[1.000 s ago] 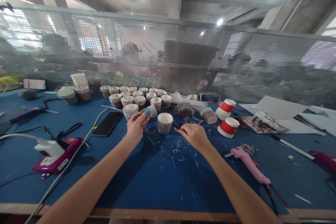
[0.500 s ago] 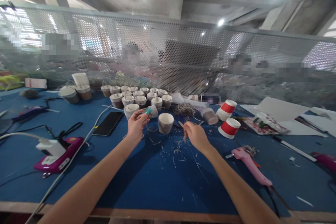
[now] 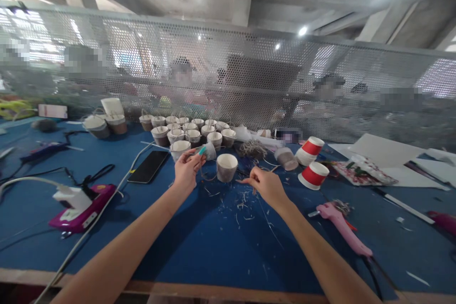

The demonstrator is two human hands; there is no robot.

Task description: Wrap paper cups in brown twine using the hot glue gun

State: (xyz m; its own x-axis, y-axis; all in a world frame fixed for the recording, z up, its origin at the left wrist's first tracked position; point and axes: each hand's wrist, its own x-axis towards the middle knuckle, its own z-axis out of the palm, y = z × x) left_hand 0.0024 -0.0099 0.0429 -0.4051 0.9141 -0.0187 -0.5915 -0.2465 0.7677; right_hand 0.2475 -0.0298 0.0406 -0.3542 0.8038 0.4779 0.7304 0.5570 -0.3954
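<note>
Teal-tipped clear tube [image 3: 204, 151] is being held up off the blue table [image 3: 213, 251], just left of a brown-wrapped paper cup [image 3: 226, 167] that is standing upright on its own, touched by neither hand. The left hand [image 3: 185, 172] is gripping the tube, fingers closed around its near end, and it is sitting almost where it was a second ago, so that side has barely changed. The right hand [image 3: 266, 186] is the one that has been moving. A second ago it was reaching out low toward the loose bits beside the cup, and half a second ago it was lifting with a thin pale sliver standing up between its fingers. Now it is hovering just right of the cup with its fingertips [image 3: 246, 181] pinched together and pointing left. Whether the sliver is still caught between them is too fine to tell. The picking-up among the trimmings [image 3: 242, 199] looks finished, with both hands now working close on either side of the cup. Behind them a tangle of twine [image 3: 251, 148] and a cluster of wrapped cups [image 3: 188, 132] are sitting near the mesh screen [image 3: 249, 76] — a phone [image 3: 148, 166] is lying to the left, and two red-and-white cups [image 3: 313, 175] and a pink glue gun [image 3: 340, 222] to the right.
</note>
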